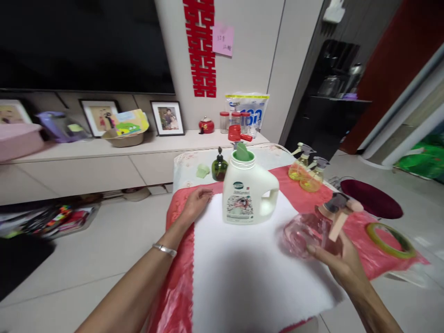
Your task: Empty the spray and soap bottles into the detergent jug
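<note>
In my right hand (342,259) is a pink transparent spray bottle (305,233) with a dark and peach trigger head, tilted over the right side of a white cloth (243,273). My left hand (198,203) rests at the cloth's upper left edge, its fingers stretched out and holding nothing. Between the two hands a large white detergent jug (241,199) stands upright on the cloth. Its cap is off, and a green spout (243,152) shows in the mouth. Behind the jug is a dark green pump bottle (219,167), with a pale green cap (203,170) to its left.
Two yellow spray bottles (311,179) stand at the table's back right. A roll of tape (390,240) lies on the red plastic sheet (180,277) at right. Jars with red lids (224,122) and framed photos (168,118) line the cabinet behind. A maroon stool (371,199) is at right.
</note>
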The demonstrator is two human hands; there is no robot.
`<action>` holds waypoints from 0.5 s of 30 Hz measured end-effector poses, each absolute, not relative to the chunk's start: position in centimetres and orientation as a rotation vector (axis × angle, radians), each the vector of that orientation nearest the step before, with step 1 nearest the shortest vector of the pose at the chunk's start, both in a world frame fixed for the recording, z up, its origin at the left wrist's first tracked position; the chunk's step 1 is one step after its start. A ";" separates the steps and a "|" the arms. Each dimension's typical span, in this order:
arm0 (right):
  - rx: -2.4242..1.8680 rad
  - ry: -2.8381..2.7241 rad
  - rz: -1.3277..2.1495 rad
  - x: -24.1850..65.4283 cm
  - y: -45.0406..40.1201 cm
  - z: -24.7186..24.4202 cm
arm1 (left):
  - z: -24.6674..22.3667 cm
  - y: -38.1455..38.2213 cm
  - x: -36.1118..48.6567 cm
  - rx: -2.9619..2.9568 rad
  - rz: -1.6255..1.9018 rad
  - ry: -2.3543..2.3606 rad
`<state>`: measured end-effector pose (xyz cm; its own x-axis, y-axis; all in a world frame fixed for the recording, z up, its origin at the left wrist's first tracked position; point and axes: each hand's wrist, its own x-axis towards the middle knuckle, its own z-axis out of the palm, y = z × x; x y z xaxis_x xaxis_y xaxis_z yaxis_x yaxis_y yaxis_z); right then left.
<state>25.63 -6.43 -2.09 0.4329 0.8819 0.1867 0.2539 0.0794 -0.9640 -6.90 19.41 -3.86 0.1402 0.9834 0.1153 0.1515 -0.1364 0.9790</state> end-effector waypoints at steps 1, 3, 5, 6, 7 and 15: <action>-1.461 -1.109 0.726 24.3 -7.0 -2.1 | -3.4 18.5 -7.4 1.485 1.105 1.146; -1.412 -1.150 0.894 21.6 -7.7 -1.8 | -2.3 15.9 -8.2 1.496 1.057 1.098; -1.322 -1.172 1.079 19.2 -7.6 -1.2 | -0.9 12.6 -8.6 1.497 0.956 0.948; -1.273 -1.171 1.180 18.2 -7.4 -0.9 | -0.1 11.0 -8.6 1.482 0.899 0.856; -1.220 -1.172 1.277 17.3 -6.9 -0.5 | 0.7 9.4 -8.5 1.478 0.846 0.779; -0.916 -1.351 1.707 14.4 -3.9 -1.0 | 4.3 3.8 -6.1 1.211 0.589 0.260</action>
